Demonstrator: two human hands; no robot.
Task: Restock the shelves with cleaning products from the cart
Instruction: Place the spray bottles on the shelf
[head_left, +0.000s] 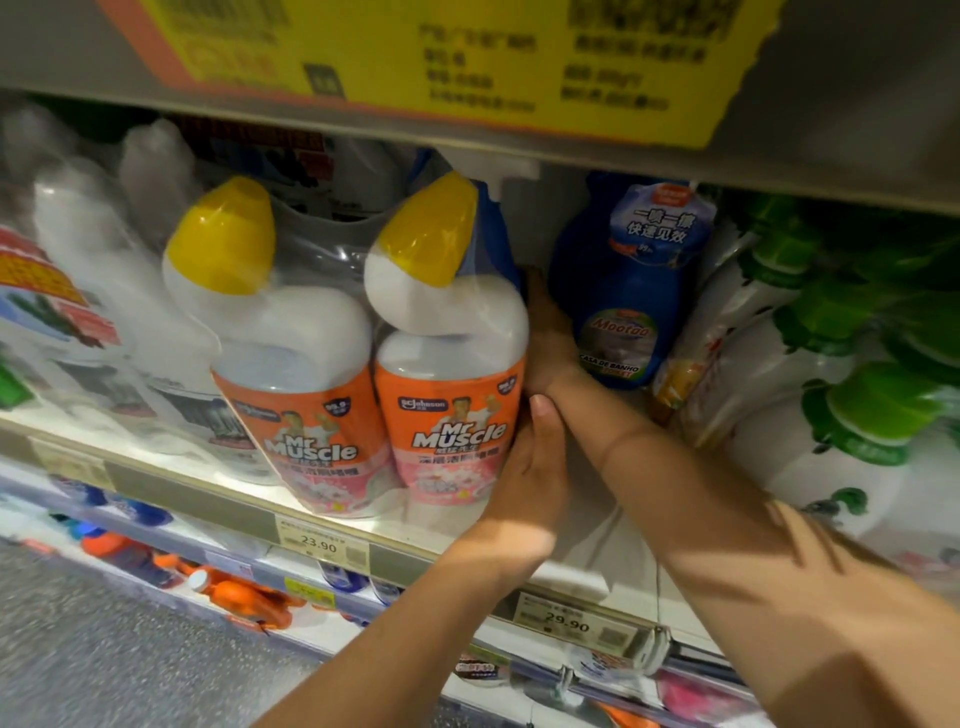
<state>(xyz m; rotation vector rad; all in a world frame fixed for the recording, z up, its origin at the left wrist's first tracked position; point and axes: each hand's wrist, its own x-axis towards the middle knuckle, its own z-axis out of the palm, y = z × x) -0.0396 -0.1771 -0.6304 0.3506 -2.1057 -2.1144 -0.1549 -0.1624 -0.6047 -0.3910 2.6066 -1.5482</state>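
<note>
The shrink-wrapped twin pack of white toilet-cleaner bottles with yellow caps and orange labels (374, 374) stands upright on the pale shelf (197, 499), its base close to the front lip above the 23.90 price tag (319, 543). Both hands work on its right flank. The right hand (545, 338) lies flat against the pack's side, fingers straight and reaching back into the shelf, holding nothing. The left hand (530, 467) sits lower, thumb up against the label's edge; its fingers are hidden, so whether that grip closes on the wrap I cannot tell.

This pack seems placed and is being nudged into line, so this one item is nearly done. The cart is out of view (what is left on it cannot be judged).

Just right of the right hand stands a blue plastic spray bottle (628, 291), then white bottles with green caps (857, 415). Bare shelf floor lies between them and the pack, above the 29.90 tag (569, 621). Wrapped white bottles (93, 270) crowd the left side. The blue bottle is the likeliest thing to get knocked.
</note>
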